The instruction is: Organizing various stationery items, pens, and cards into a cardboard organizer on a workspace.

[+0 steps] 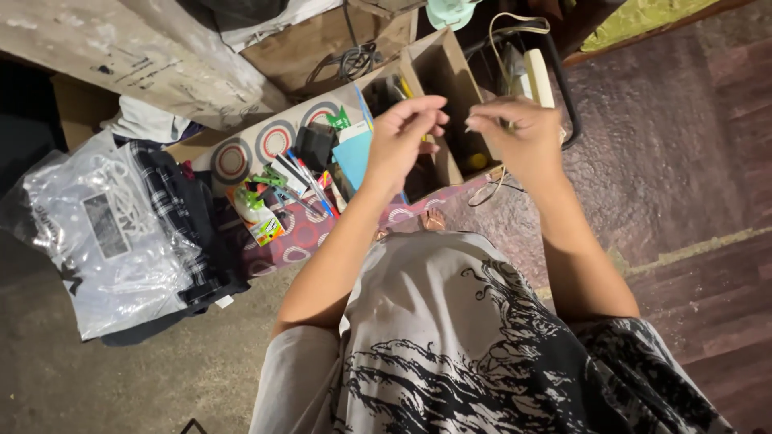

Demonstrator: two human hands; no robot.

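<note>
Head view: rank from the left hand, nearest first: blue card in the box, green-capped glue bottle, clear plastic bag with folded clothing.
From the left hand:
1. Blue card, just beside it, upright in the box.
2. Green-capped glue bottle, further left, lying on the patterned box lid.
3. Clear plastic bag, far left on the floor.

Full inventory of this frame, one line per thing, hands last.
cardboard box: one, brown, open, top centre under the hands
patterned box: one, pale with ringed circles, left of the cardboard box
pens and small tools: several, mixed colours, loose in the patterned box
small bottle: one, green and white, lying in the patterned box
blue card: one, beside the left hand
plastic bag: one, clear, on the floor at left
checked cloth: one, dark, beside the bag
cable: one, dark, coiled at top
left hand: fingers pinched, contents unclear
right hand: pinching something thin
</note>
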